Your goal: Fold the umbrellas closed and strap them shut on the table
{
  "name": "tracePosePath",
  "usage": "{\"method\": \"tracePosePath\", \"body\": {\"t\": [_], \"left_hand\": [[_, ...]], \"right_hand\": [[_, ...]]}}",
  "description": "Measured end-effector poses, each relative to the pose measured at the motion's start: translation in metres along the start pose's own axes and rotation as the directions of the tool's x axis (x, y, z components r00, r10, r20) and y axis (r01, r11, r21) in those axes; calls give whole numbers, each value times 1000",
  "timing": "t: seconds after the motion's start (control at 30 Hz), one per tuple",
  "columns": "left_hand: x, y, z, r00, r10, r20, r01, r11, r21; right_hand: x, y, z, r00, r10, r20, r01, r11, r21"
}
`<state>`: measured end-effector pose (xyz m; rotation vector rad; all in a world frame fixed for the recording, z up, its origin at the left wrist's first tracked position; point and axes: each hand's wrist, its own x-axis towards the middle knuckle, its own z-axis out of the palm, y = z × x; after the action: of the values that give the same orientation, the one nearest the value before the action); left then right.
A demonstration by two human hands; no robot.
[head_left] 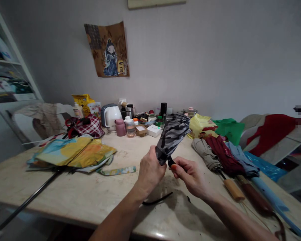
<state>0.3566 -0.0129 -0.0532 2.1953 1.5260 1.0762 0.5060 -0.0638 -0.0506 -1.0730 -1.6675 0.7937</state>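
A folded grey-and-black camouflage umbrella (172,135) is held up over the table, tilted with its wider end up and to the right. My left hand (152,169) is closed around its lower end. My right hand (188,174) is closed too, thumb and fingers pinching a short black piece (170,161) at the bottom of the umbrella; whether that is a strap or part of the handle I cannot tell. Below my hands a thin black cord (158,199) lies on the table (110,201).
To the left lies a yellow-and-blue umbrella (75,152), its dark shaft past the table edge, and a patterned sleeve (119,170). Several folded umbrellas, one of them dark red (219,155), lie on the right. A kettle (112,115) and a pink jar (120,128) stand behind.
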Motion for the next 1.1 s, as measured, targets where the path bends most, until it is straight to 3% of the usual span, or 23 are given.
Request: {"method": "tracePosePath", "body": {"t": [0.13,0.4,0.8,1.1], "left_hand": [[-1,2,-1,1000,-11,25,8,991,131],[-3,6,1,999,-3,45,-8,974,226],[-5,6,1,997,-8,73,-8,976,217],[-5,4,3,1000,21,11,-23,975,222]], "right_hand": [[1,6,5,1000,5,-14,-5,1000,-19],[4,14,6,1000,2,-17,-3,999,-40],[4,11,9,998,35,-56,-36,999,-13],[3,8,11,996,51,-77,-53,998,-31]]}}
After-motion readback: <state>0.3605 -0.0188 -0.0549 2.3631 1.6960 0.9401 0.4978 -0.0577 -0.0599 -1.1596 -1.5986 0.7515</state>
